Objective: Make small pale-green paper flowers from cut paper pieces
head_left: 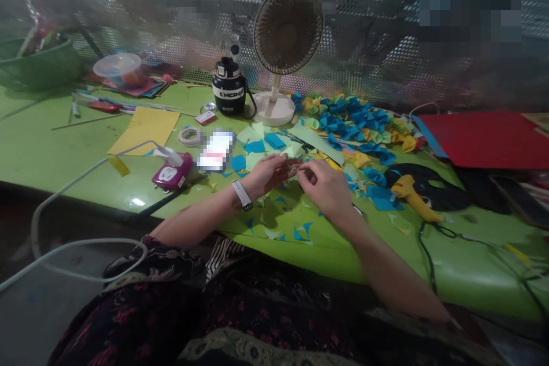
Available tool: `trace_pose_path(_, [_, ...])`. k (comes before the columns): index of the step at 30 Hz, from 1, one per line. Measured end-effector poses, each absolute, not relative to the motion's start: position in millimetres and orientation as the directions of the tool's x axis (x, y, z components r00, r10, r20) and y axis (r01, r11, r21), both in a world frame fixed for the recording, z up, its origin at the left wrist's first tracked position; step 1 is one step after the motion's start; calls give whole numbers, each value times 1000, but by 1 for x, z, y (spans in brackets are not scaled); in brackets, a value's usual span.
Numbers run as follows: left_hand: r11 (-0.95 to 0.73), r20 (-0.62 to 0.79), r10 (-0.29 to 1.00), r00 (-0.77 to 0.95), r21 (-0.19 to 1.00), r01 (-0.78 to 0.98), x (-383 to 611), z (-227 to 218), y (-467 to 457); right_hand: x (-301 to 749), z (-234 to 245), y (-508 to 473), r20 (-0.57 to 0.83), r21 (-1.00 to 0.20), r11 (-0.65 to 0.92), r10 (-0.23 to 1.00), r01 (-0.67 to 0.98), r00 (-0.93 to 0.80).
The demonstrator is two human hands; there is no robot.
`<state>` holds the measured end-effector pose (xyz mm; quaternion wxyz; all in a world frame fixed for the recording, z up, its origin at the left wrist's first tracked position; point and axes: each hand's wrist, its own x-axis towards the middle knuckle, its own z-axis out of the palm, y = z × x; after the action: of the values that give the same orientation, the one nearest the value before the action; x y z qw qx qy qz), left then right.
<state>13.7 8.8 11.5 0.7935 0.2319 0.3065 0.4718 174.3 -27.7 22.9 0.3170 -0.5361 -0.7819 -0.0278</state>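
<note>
Scraps of blue and pale-green paper (299,235) on glossy green tabletop (334,257), under left hand (270,174) and right hand (326,186).
Left fingers loosely curled; right thumb and forefinger narrow, close to left fingertips. Whether they hold a small piece, cannot tell. Scraps beneath and around both. Right, yellow glue gun (416,200); left, purple plug adaptor (174,173). Far: crumpled blue-and-yellow paper pieces (355,117), round brown-grilled fan (288,28).
</note>
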Motion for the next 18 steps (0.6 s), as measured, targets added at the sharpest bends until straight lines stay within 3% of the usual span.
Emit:
trace_pose_path(9, [336,-145,932,333,695,-636,15,13,1,179,24,-27,458,-414,371,874,831,-162])
trace_pose_path(18, [325,-151,935,320,725,-607,13,12,2,178,22,-25,446,-483,394,879,782,-167])
